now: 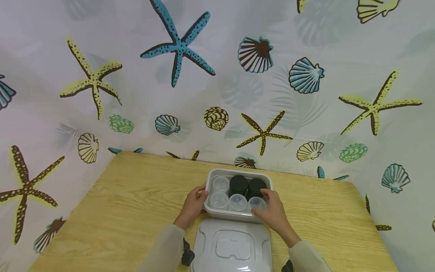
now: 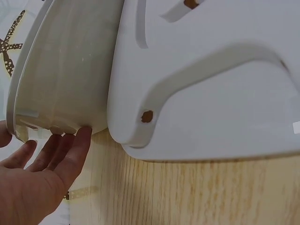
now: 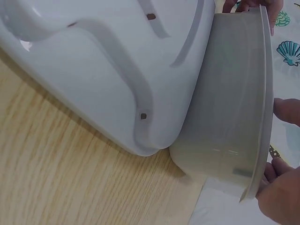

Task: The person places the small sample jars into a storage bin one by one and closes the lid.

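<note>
A white rectangular plastic tub stands on the table, holding round containers in two rows. Two have black tops; the others look clear or translucent, like the clear round container at front middle. My left hand grips the tub's left end, thumb by the rim and fingers against the outer wall in the left wrist view. Over the tub's right end, my right hand has thumb and fingers around the front right clear round container. The rim hides its fingertips in the right wrist view.
A white lid with raised ridges lies on the wooden table, right in front of the tub. Behind the table hangs a white cloth printed with starfish and shells.
</note>
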`<state>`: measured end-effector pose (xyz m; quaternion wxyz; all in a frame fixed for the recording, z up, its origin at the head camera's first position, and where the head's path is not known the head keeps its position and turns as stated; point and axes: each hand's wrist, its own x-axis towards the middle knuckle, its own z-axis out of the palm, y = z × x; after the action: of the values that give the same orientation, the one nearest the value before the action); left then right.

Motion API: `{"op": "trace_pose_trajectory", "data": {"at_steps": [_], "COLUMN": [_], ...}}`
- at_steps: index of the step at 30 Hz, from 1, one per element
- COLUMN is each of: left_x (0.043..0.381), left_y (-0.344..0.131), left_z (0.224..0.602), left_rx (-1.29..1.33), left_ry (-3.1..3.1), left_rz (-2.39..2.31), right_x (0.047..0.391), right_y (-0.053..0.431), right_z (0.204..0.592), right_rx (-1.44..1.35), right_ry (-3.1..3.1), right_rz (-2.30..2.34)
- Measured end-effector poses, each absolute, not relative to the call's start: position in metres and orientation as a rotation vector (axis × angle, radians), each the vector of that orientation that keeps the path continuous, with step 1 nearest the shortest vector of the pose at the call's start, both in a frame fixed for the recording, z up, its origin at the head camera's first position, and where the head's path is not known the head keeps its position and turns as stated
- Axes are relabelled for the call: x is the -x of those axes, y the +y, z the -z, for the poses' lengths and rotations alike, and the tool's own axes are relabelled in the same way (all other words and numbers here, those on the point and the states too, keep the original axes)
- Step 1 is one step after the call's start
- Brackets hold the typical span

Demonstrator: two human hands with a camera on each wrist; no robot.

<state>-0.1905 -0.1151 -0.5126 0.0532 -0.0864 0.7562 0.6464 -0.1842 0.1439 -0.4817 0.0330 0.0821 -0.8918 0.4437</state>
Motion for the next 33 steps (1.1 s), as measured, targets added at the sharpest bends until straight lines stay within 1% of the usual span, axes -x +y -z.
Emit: {"op": "trace_pose_trajectory", "data": {"at_steps": [12, 22, 33], "left_x": [0.190, 0.191, 0.180], "left_y": [-0.116, -0.119, -0.139], "left_z": [0.512, 0.512, 0.493], "left_rx": [0.265, 0.274, 0.220], "left_ry": [2.310, 2.301, 2.285], "left_rz": [-1.975, -2.082, -2.051], "right_x": [0.184, 0.185, 0.185], "right_y": [0.145, 0.152, 0.166], "right_z": [0.481, 0.475, 0.470], "right_rx": [-0.244, -0.237, -0.194], "right_ry": [-2.747, -2.735, -2.724], "right_rz": [-1.366, -1.365, -1.458]}}
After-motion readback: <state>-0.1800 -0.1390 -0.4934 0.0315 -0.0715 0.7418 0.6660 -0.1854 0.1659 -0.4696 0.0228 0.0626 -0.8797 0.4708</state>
